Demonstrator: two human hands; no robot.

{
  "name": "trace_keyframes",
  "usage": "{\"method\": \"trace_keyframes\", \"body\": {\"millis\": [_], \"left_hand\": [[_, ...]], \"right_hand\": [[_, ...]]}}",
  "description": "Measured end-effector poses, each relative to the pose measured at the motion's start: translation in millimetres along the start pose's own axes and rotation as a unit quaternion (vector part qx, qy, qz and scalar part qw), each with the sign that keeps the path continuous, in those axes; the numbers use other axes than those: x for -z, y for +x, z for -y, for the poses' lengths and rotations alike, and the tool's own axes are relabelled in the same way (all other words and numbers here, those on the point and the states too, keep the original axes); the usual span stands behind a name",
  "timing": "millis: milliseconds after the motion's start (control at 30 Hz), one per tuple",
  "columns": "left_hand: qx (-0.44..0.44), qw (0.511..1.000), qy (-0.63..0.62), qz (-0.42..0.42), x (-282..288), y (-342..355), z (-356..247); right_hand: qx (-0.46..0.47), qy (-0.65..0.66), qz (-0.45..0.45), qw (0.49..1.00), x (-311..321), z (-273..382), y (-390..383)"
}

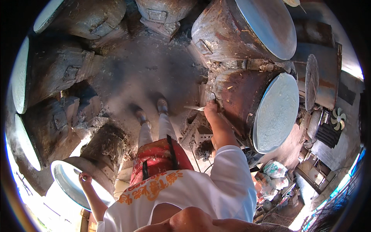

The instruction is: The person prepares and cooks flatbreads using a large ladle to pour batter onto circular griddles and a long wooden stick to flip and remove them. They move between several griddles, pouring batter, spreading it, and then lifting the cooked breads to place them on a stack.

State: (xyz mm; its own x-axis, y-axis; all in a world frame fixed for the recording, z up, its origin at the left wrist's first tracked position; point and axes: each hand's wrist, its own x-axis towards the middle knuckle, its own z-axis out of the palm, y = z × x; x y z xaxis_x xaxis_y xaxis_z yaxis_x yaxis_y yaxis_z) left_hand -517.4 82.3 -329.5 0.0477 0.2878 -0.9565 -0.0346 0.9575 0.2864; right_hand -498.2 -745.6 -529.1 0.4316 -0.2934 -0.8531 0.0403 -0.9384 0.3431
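Note:
My left hand [85, 178] is closed at the white inside of a wide pan [62, 174] at the lower left; what it grips is too small to make out. My right hand [211, 109] grips a pale thin stick [191, 107] pointing left, beside the rusty side of a drum [235, 89] whose round top [275, 112] is filled with a pale, even layer. A small metal fitting [212, 96] on that drum is just at my fingers.
Several soot-stained drums [58, 69] line both sides and the far end. A grey floor [127, 69] lies between them under my feet. Concrete blocks [203, 135] sit below the right drum. Plastic bags [274, 170], a fan [339, 119] and a ridged round disc [311, 81] are at the right.

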Motion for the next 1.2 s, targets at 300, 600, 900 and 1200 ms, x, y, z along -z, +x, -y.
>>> {"method": "trace_keyframes", "body": {"millis": [300,600,900,1200], "left_hand": [[-0.265,0.923,0.279,-0.007,-0.8,-29.9,43.9],[-0.059,0.878,0.474,-0.029,-36.8,-15.2,-7.3],[-0.674,0.373,0.555,0.314,-262.6,-160.3,217.3],[-0.448,0.018,0.558,0.698,-185.5,-373.7,604.0]], "right_hand": [[0.017,0.239,-0.161,0.957,65.0,5.1,-111.8],[-0.238,0.412,-0.524,0.706,118.4,-53.9,-337.5],[-0.367,0.457,-0.444,0.678,27.3,-129.0,-366.6],[-0.31,0.494,-0.526,0.619,15.7,-185.4,-377.7]]}}
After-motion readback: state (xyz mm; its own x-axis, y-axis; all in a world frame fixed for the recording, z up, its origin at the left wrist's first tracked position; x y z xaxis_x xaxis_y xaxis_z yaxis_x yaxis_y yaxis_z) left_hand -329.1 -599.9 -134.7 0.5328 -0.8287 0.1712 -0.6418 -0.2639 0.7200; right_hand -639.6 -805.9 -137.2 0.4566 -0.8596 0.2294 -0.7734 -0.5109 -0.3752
